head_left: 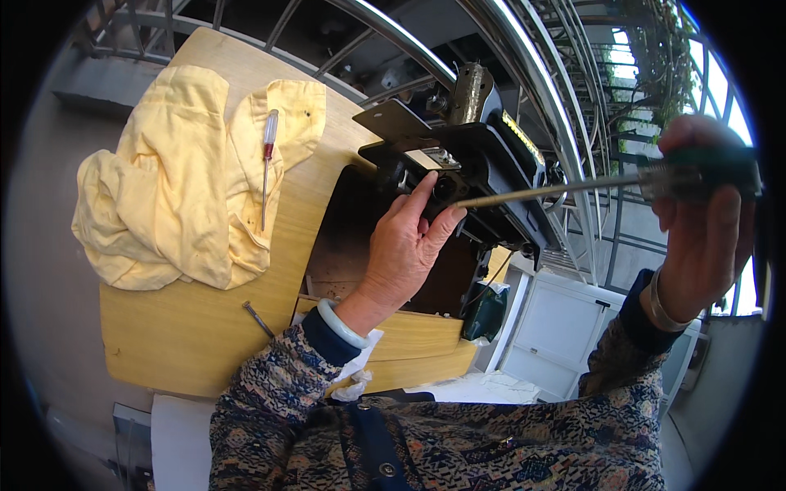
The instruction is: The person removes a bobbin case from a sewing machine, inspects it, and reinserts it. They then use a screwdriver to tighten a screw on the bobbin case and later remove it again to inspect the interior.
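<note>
1. Gripping a long screwdriver by its dark green, blurred handle, the right hand is at three o'clock, fingers wrapped round it.
2. The shaft points toward nine o'clock, its tip beside the left thumb; whether it touches metal, I cannot tell.
3. Near the dial's centre, the left hand reaches with index finger and thumb slightly apart at the underside of a black sewing machine; whether they pinch a small part is unclear.
4. That machine lies tipped back at one o'clock.
5. At ten o'clock, a small screwdriver rests on yellow cloth.
6. At eight o'clock, a metal bolt lies on the wooden table.
</note>
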### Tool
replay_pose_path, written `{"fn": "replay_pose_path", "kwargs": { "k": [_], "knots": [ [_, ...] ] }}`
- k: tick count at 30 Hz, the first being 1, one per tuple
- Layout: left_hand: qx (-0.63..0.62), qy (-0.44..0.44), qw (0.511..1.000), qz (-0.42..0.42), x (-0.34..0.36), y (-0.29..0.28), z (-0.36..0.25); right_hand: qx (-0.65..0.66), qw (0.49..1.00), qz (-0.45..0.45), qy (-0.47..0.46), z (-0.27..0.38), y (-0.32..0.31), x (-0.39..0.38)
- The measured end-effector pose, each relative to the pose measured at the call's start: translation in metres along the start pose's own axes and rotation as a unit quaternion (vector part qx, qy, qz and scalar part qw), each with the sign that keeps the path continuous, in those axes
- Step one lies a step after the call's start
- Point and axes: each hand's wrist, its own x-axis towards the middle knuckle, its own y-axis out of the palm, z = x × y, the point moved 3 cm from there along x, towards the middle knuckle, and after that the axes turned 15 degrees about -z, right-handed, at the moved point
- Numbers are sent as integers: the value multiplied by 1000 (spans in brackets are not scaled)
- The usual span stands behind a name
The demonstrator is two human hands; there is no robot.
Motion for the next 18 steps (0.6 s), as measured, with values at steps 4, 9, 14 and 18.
{"fn": "replay_pose_path", "kwargs": {
  "k": [4,9,14,18],
  "knots": [
    [5,1,1000,-1,1,0,0,-93,990,65,-86,22,48,54],
    [20,10,1000,0,1,0,0,130,988,77,-40,38,110,80],
    [26,17,1000,-2,1,0,-1,8,966,245,-82,56,132,98],
    [24,15,1000,2,1,0,1,-38,947,275,-161,52,139,105]
  ]
}}
